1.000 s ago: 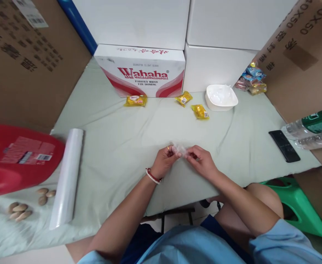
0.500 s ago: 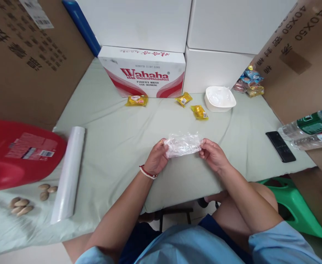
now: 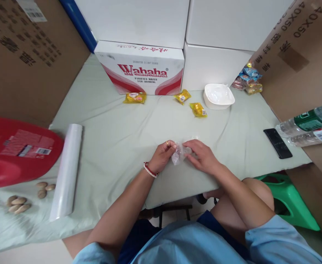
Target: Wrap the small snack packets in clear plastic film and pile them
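Between my hands, above the near part of the cloth-covered table, is a piece of crumpled clear plastic film (image 3: pixel 176 156); whether it is a bag or a loose sheet I cannot tell. My left hand (image 3: pixel 165 156) pinches its left side between thumb and fingers. On the other side my right hand (image 3: pixel 202 156) has its thumb and fingers around the film, its fingertips partly hidden by the shine. Beyond the hands lie yellow-wrapped snack packets: one on the left (image 3: pixel 135 97), one in the middle (image 3: pixel 182 96) and one nearer (image 3: pixel 198 110).
A white bowl (image 3: pixel 218 96) with clear plastic inside stands at the back right, by several small packets (image 3: pixel 249 79). Right: a black phone (image 3: pixel 278 143) and water bottles (image 3: pixel 309 126). Left: a plastic roll (image 3: pixel 66 172), a red jug (image 3: pixel 23 152), brown nut-like pieces (image 3: pixel 18 204). A Wahaba-style carton (image 3: pixel 144 69) stands behind.
My hands have come closer together, and the film that was stretched flat between them is now bunched up. My right hand has moved left and turned over the film.
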Action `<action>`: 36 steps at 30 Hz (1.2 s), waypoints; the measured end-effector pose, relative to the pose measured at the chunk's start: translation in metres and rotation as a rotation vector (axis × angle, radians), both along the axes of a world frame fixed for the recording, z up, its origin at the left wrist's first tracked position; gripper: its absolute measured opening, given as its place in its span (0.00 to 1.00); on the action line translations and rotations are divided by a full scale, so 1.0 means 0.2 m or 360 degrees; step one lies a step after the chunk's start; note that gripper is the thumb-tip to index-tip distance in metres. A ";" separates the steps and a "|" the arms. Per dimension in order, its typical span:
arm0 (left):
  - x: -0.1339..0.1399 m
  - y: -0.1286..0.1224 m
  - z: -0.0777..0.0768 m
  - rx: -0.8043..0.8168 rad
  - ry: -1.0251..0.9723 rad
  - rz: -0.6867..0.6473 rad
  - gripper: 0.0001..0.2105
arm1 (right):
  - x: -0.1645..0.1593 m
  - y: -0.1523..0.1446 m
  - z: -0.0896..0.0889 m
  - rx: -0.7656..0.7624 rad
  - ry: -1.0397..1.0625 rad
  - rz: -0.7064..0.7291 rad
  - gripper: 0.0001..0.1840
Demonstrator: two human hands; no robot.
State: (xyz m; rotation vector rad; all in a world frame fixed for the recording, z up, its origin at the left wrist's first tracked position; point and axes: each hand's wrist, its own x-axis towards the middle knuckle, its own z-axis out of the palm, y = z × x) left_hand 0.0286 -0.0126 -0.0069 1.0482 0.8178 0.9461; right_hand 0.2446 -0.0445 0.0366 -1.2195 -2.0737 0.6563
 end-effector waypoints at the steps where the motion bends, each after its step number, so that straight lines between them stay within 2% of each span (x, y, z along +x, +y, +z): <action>1: 0.00 0.00 0.00 0.0007 -0.0012 -0.0006 0.24 | -0.02 0.00 -0.02 -0.0034 -0.0044 0.0082 0.23; 4: -0.01 0.00 -0.01 -0.0001 -0.0042 -0.0008 0.22 | -0.06 0.00 -0.10 -0.0103 -0.0052 0.0059 0.33; 7: -0.01 0.00 -0.01 0.0012 -0.0049 -0.0025 0.22 | -0.07 0.01 -0.14 -0.0147 0.0020 0.0003 0.34; 11: -0.01 0.01 0.00 -0.0011 -0.0093 0.0080 0.23 | -0.05 0.01 -0.10 -0.0171 0.0085 -0.0134 0.26; 15: 0.00 0.03 0.00 -0.0097 -0.0150 0.0282 0.24 | 0.01 0.00 -0.02 0.0047 0.0006 -0.0108 0.11; 20: -0.01 0.05 0.03 -0.0217 -0.0254 0.0516 0.25 | 0.09 0.02 0.02 0.0327 -0.0125 -0.0025 0.13; 26: -0.01 0.05 0.05 -0.0310 -0.0233 0.0381 0.37 | 0.08 0.03 -0.01 0.0445 -0.0172 0.0069 0.12; 32: 0.00 0.05 -0.01 -0.0115 0.0249 0.0539 0.23 | 0.04 0.01 0.01 0.0511 -0.0111 0.0383 0.12; 34: -0.01 0.05 -0.02 -0.0069 0.0289 0.0564 0.18 | 0.04 0.01 0.01 0.0497 -0.0135 0.0436 0.12; 36: -0.02 0.06 -0.03 -0.0015 0.0208 0.0676 0.15 | 0.06 0.02 0.01 0.0454 -0.0178 0.0450 0.12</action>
